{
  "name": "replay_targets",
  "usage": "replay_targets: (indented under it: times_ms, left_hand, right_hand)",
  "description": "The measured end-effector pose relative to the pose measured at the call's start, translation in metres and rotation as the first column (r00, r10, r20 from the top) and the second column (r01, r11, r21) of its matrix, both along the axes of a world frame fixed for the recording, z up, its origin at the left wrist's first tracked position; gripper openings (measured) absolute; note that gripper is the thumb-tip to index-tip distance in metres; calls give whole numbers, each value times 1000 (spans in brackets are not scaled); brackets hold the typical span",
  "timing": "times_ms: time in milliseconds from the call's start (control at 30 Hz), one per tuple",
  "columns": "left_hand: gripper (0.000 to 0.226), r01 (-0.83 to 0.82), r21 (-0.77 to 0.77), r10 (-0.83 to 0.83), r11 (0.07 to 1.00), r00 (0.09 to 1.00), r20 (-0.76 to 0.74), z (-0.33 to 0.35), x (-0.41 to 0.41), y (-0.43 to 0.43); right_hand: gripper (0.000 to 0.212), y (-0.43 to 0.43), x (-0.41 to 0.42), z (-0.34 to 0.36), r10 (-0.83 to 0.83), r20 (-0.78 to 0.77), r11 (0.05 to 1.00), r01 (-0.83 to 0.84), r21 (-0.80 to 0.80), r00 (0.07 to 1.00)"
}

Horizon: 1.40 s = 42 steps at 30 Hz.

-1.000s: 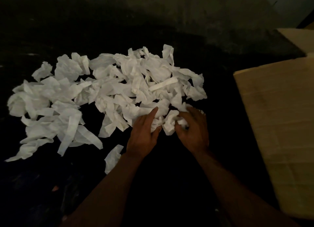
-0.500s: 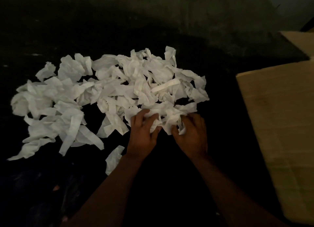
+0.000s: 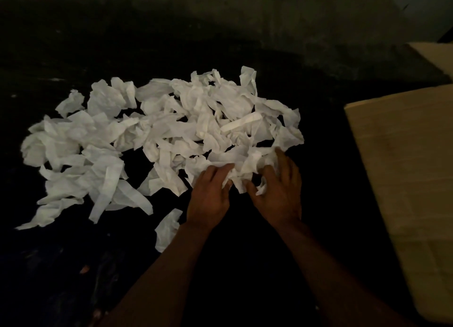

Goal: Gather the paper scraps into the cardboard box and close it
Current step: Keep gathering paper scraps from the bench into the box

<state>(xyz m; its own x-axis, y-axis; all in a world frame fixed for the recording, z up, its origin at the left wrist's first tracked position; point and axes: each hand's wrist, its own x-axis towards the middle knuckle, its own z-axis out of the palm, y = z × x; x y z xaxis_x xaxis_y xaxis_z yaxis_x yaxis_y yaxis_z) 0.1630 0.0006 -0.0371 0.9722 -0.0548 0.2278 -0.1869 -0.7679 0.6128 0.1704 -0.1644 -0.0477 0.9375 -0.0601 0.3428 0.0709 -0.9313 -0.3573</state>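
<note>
Where the dark surface (image 3: 245, 44) lies dimly lit, paper scraps (image 3: 171, 130), white and crumpled, form one loose heap, centre-left. Left hand (image 3: 210, 194) and right hand (image 3: 278, 194): at the heap's near right edge, fingers curled, gripping a clump (image 3: 245, 169) between them. Single scrap (image 3: 168, 228): apart, beside left wrist. Cardboard box (image 3: 404, 167): right of heap, not touching it; flat brown panels show only

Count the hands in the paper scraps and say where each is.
2. The left hand grips paper scraps at the pile's near edge; the right hand grips them beside it, nearer the cardboard box. No others visible.
</note>
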Motion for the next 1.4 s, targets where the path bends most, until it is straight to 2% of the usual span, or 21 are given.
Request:
replay_targets:
  times_ms: [100,200,333,433,533,667,733,833,967,1133,1233,1333,1400]
  left_hand:
    - [44,-19,23,18,1000,1000,10,0,-2,-1]
    - [42,-43,31,44,999,999,-24,-2,-1,-2]
    - [36,-57,35,59,998,997,-52,0,2,-1]
    - [30,-107,-75,101,991,992,-78,11,0,2]
    - [35,-91,-151,89,984,996,-18,27,-7,8]
    - [36,-91,-185,97,979,995,24,52,-13,17]
    - [48,-58,-180,67,982,997,49,67,-16,23]
    - [63,-41,-194,56,980,996,75,96,-22,29]
    - [68,-14,-217,41,976,992,120,134,-31,33]
    - [65,9,-281,46,960,981,189,173,-45,29]
    - [65,47,-301,27,953,972,235,196,-51,15]
    - [65,98,-310,-10,946,962,273,220,-54,-12]
    - [63,142,-324,-45,935,956,288,235,-54,-37]
  right_hand:
    - [54,-1,1,0,53,11,997,-53,48,999]
    - [63,-1,-1,4,17,-22,998,-15,65,1000]
    - [49,-2,-2,3,-3,-36,999,5,36,999]
    - [56,-2,-6,7,34,-71,986,-22,165,997]
    - [58,1,-12,22,20,-102,934,17,357,995]
    - [61,8,-17,50,5,-154,829,82,553,988]
    - [61,12,-15,74,15,-157,790,85,607,987]
    - [67,16,-17,112,28,-192,803,92,589,981]
    - [79,17,-28,153,25,-141,827,59,560,990]
    - [64,5,-46,215,12,-138,890,52,453,990]
    - [62,-8,-55,240,49,-124,882,16,472,991]
    - [66,-31,-68,257,46,1,836,-39,547,999]
    - [73,-53,-75,274,13,-56,863,17,505,998]
